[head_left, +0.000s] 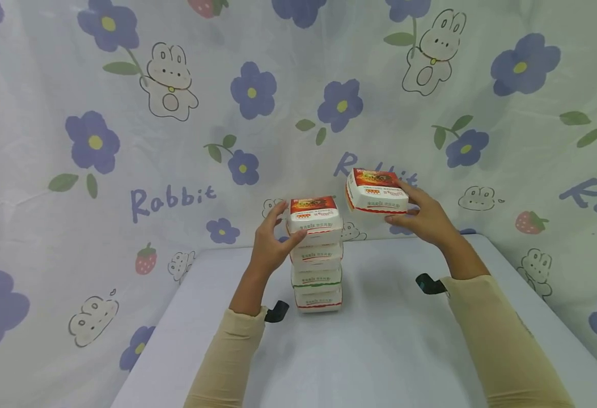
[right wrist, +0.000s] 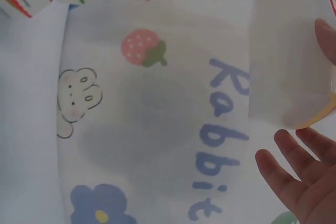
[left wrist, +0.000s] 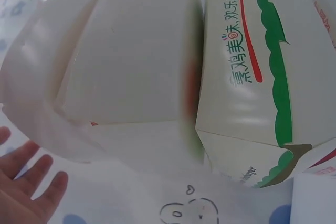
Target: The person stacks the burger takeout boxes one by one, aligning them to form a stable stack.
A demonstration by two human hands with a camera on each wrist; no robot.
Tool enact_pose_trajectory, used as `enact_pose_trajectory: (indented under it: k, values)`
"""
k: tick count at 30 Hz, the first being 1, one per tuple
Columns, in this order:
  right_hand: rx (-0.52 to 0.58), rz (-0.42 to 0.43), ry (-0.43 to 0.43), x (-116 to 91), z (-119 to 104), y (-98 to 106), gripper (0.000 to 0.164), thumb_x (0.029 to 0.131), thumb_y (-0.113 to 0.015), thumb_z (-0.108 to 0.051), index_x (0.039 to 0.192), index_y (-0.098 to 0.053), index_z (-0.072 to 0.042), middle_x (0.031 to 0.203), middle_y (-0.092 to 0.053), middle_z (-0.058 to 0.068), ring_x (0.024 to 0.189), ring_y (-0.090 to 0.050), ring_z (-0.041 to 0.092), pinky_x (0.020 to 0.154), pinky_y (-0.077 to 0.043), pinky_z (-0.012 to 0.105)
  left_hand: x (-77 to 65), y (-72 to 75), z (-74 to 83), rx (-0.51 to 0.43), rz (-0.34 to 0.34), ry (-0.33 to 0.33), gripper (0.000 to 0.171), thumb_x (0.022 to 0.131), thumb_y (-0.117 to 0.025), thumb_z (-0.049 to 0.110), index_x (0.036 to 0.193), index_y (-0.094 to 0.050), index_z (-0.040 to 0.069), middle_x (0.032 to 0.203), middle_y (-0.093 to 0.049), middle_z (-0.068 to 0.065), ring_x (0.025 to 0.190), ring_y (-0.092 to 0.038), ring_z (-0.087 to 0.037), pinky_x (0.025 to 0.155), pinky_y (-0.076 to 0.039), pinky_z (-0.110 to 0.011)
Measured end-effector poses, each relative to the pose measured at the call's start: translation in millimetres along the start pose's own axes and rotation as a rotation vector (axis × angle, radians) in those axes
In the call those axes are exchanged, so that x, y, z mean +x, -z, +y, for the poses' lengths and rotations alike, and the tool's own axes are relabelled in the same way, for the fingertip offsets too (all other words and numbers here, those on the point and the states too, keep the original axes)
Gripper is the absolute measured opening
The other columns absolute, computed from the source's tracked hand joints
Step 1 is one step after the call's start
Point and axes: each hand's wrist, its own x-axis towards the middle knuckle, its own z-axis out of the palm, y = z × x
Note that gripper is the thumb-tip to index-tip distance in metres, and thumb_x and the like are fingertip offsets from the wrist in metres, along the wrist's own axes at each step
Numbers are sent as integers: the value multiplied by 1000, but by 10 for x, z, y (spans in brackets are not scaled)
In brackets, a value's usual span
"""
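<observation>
Several paper burger boxes stand in one stack, the top burger box (head_left: 314,221) printed red and white. My left hand (head_left: 270,241) is at that top box, its thumb in front of the near face and its fingers spread along the left side. In the left wrist view those fingers (left wrist: 31,182) are fairly straight; a burger box with green scalloped trim (left wrist: 236,72) fills the right part. Up and right of the stack, my right hand (head_left: 426,215) grips another burger box (head_left: 378,191) by its right end, tilted and off the table. The right wrist view shows its plain underside (right wrist: 289,51).
The stack stands on a white-covered table (head_left: 380,351). Behind it hangs a pale curtain (head_left: 288,141) printed with rabbits, purple flowers and strawberries. Black wrist mounts (head_left: 431,284) stick out from both cuffs.
</observation>
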Motion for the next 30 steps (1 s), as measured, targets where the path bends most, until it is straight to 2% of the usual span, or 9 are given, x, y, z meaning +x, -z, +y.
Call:
enact_pose_trajectory:
  k: [7, 12, 24, 30]
  values:
    - [-28, 5, 64, 85, -197, -7, 95, 79, -82, -36, 153, -22, -43, 153, -31, 7, 136, -35, 34, 99, -44, 53, 10, 3, 26, 2, 6, -8, 82, 84, -71, 48, 150, -37, 12, 150, -40, -5, 137, -37, -20, 106, -39, -44]
    - [-19, 11, 98, 96, -318, -35, 97, 75, -83, -45, 153, -25, -40, 154, -30, 5, 135, -36, 33, 101, -43, 53, 28, 4, 32, 2, 7, -8, 82, 84, -71, 46, 150, -37, 12, 151, -40, -3, 137, -36, -20, 106, -38, -46]
    - [-6, 2, 190, 190, -504, -161, 94, 77, -83, -39, 154, -28, -34, 148, -38, 5, 131, -40, 31, 101, -42, 54, 106, 32, 35, 45, 2, -32, 84, 84, -65, 58, 149, -38, 12, 149, -42, -3, 133, -42, -22, 103, -41, -48]
    - [-13, 1, 235, 249, -605, -229, 94, 76, -82, -43, 153, -29, -35, 143, -43, 2, 129, -42, 26, 99, -45, 51, 189, 30, 63, 56, 15, -20, 82, 84, -65, 58, 150, -38, 17, 148, -44, -1, 128, -46, -30, 101, -41, -52]
